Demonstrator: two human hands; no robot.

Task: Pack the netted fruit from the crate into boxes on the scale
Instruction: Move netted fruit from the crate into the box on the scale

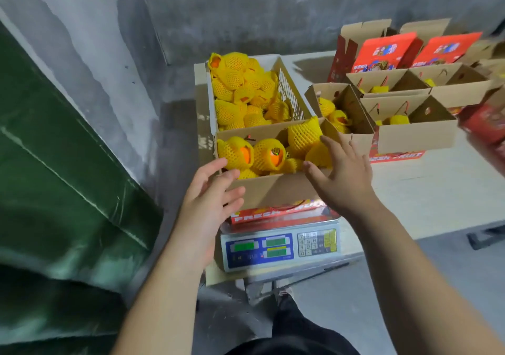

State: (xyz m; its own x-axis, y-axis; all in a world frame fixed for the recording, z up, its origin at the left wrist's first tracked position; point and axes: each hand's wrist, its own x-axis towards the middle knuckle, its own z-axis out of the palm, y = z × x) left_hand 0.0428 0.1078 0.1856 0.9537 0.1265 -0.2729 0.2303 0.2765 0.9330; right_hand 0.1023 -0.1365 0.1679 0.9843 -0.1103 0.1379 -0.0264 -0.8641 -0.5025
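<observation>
I see a cardboard box (273,188) sitting on the scale (281,248), open on top w/ netted fruit (266,153) piled inside; orange skin shows thru a couple of the yellow nets. Left hand (210,193) is at the box's near-left corner, fingers straight and spread, laid against the front wall, not gripping anything. Right hand (341,174) is at the near-right corner, also flat and released, fingertips up by the fruit at the rim; can't tell if they touch it. Behind the box, touching it, is the white crate (293,87) still heaped w/ more netted fruit. To the right on the table (410,190), several other open boxes (418,133) w/ a few fruit in each, red printed lids (385,50) standing up behind.
</observation>
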